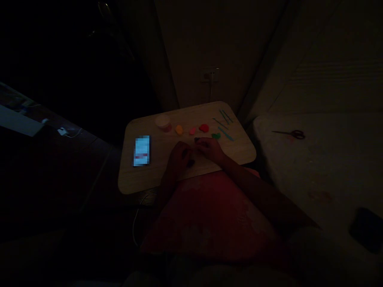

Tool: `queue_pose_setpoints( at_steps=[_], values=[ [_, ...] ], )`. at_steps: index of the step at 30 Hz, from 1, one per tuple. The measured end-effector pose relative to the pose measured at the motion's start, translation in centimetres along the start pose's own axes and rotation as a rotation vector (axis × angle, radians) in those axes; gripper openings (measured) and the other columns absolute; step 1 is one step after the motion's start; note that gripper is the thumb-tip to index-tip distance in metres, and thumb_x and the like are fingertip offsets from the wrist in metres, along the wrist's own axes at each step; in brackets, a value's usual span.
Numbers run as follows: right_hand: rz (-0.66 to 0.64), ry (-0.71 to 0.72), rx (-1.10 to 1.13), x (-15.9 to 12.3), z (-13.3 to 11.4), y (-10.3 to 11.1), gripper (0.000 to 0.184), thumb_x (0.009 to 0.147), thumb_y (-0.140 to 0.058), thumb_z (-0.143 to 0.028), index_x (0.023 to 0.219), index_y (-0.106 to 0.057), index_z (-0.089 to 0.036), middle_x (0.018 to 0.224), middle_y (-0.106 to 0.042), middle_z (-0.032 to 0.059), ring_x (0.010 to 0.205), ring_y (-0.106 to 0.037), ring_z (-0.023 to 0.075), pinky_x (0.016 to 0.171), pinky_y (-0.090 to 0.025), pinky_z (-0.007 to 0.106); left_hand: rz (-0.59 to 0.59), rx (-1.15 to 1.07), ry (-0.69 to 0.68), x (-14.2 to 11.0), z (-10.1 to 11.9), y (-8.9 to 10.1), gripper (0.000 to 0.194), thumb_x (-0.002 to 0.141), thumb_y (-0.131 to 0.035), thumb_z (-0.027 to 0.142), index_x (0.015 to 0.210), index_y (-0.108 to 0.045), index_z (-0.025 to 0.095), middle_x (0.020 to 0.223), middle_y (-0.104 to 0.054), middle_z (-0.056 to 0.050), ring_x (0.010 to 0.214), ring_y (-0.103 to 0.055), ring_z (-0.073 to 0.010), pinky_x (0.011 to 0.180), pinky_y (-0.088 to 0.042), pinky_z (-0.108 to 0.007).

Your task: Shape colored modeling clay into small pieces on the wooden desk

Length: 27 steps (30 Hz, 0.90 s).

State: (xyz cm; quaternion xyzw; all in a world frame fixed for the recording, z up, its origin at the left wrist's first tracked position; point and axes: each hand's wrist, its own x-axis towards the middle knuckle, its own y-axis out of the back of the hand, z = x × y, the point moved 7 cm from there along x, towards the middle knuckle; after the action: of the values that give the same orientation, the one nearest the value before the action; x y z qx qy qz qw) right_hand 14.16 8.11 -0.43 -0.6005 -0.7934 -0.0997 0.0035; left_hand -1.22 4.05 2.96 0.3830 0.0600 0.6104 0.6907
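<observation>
In dim light, both my hands are close together over a small light-wood table (158, 175). My left hand (179, 155) has its fingers curled in; what they hold, if anything, is lost in shadow. A dark lump (190, 163) lies beside it, near the table's front edge. My right hand (211, 148) is closed too, its fingertips pressed together, and a small dark piece (196, 139) shows at them. Beyond the hands are soft clay-like lumps: orange (178, 129), pink (192, 130), red (204, 128) and green (216, 136).
A lit phone (141, 150) lies at the table's left. A clear tub (163, 122) stands at the back. Several thin teal tools (226, 134) lie at the right. Scissors (296, 134) rest on a pale surface (287, 167) to the right. A wall socket (211, 74) holds a plug.
</observation>
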Motion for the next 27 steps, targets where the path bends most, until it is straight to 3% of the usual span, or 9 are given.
queue_pose_setpoints(
  at_steps=[5, 11, 17, 21, 27],
  values=[
    [0.007, 0.06, -0.089, -0.2, -1.1, 0.3, 0.034, 0.096, -0.053, -0.043, 0.079, -0.067, -0.017, 0.064, -0.066, 0.0021, 0.055, -0.057, 0.013, 0.055, -0.044, 0.024, -0.012, 0.01, 0.013, 0.0, 0.0, -0.1, 0.006, 0.094, -0.058, 0.019, 0.092, -0.064, 0.02, 0.099, -0.062, -0.005, 0.094, -0.059, -0.0199, 0.09, -0.051, -0.037],
    [0.027, 0.079, -0.077, 0.0, -0.6, 0.4, 0.042, 0.1, -0.046, -0.045, 0.104, -0.075, -0.016, 0.069, -0.066, 0.0028, 0.057, -0.057, 0.014, 0.056, -0.046, 0.025, -0.006, 0.005, 0.014, -0.1, 0.0, 0.0, 0.005, 0.093, -0.058, 0.019, 0.092, -0.063, 0.02, 0.099, -0.063, -0.005, 0.094, -0.059, -0.0201, 0.089, -0.052, -0.037],
    [0.009, 0.175, -0.123, 0.2, -0.4, 0.4, 0.03, 0.09, -0.055, -0.027, 0.105, -0.08, -0.017, 0.093, -0.075, 0.0085, 0.074, -0.067, 0.0164, 0.073, -0.053, 0.029, -0.004, -0.001, 0.0, 0.0, 0.1, 0.0, 0.006, 0.093, -0.058, 0.019, 0.091, -0.064, 0.02, 0.098, -0.062, -0.005, 0.093, -0.059, -0.0198, 0.088, -0.051, -0.036],
    [-0.015, 0.104, -0.046, 0.3, 0.2, 0.1, 0.026, 0.084, -0.064, -0.028, 0.102, -0.08, -0.018, 0.102, -0.078, 0.0095, 0.084, -0.071, 0.0194, 0.075, -0.055, 0.03, -0.003, -0.001, -0.001, 0.0, 0.1, 0.0, 0.006, 0.093, -0.059, 0.019, 0.093, -0.065, 0.02, 0.098, -0.062, -0.005, 0.092, -0.06, -0.0197, 0.087, -0.051, -0.036],
    [0.031, 0.047, -0.075, 0.2, 0.0, 0.3, 0.023, 0.078, -0.075, -0.035, 0.089, -0.078, -0.015, 0.085, -0.076, 0.007, 0.072, -0.067, 0.0174, 0.066, -0.052, 0.027, -0.001, -0.004, 0.0, 0.0, 0.1, 0.0, 0.006, 0.093, -0.06, 0.018, 0.093, -0.065, 0.02, 0.099, -0.062, -0.005, 0.094, -0.06, -0.02, 0.089, -0.052, -0.036]
  ],
)
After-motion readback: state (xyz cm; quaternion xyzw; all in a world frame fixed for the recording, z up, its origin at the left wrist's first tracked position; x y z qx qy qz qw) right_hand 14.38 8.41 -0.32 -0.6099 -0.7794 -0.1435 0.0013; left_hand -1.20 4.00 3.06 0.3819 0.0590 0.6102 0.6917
